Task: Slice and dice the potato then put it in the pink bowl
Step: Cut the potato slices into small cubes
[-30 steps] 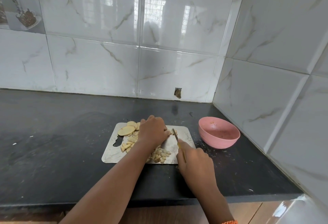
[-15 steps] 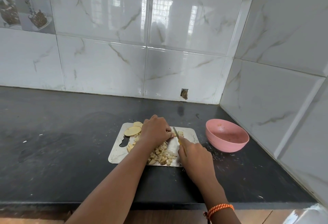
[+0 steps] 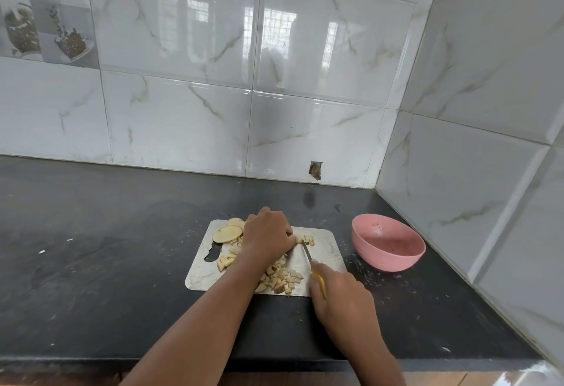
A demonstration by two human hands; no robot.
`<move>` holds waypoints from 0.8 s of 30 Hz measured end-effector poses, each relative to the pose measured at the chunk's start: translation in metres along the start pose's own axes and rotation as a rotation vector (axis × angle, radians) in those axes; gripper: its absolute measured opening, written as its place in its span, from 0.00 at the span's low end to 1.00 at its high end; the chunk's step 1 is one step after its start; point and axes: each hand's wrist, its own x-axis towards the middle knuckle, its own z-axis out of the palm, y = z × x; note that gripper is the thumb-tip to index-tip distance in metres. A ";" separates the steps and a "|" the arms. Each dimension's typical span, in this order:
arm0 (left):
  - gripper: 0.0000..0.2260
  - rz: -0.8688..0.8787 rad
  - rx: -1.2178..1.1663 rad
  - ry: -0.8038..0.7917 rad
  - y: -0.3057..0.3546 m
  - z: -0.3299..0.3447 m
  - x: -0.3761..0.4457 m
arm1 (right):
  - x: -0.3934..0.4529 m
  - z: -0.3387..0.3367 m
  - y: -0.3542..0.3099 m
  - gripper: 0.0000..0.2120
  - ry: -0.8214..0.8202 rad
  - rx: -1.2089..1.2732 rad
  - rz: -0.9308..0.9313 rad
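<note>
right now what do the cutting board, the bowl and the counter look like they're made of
Cutting board: looks like thin metal sheet, probably steel; grey, dull sheen, smeared, with a cut-out grip hole.
Bowl: seems matte plastic or a similar moulded stuff; pink, even, no gloss.
Counter: dark stone by the look, perhaps granite; black, faintly mottled, slightly polished.

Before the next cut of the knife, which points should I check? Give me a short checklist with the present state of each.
1. Right hand grips the knife handle: ok.
2. Left hand holds the piece being cut: cannot tell, the piece is hidden under the fingers.
3. Left fingertips clear of the blade: cannot tell, they are very close.
4. Cutting board lies flat on the counter: ok.
5. Pink bowl stands beside the board, ready for dice: ok.
6. Uncut potato slices remain at the board's far left: ok.
</note>
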 end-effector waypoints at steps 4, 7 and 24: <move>0.10 -0.012 0.011 0.010 0.001 0.002 0.001 | 0.000 -0.005 0.001 0.19 0.010 0.080 0.006; 0.09 0.009 0.005 0.003 -0.001 0.000 0.001 | 0.008 -0.008 -0.004 0.19 0.090 0.158 0.017; 0.09 0.033 -0.043 -0.056 -0.014 -0.006 0.002 | 0.032 0.002 -0.013 0.20 -0.025 -0.007 -0.050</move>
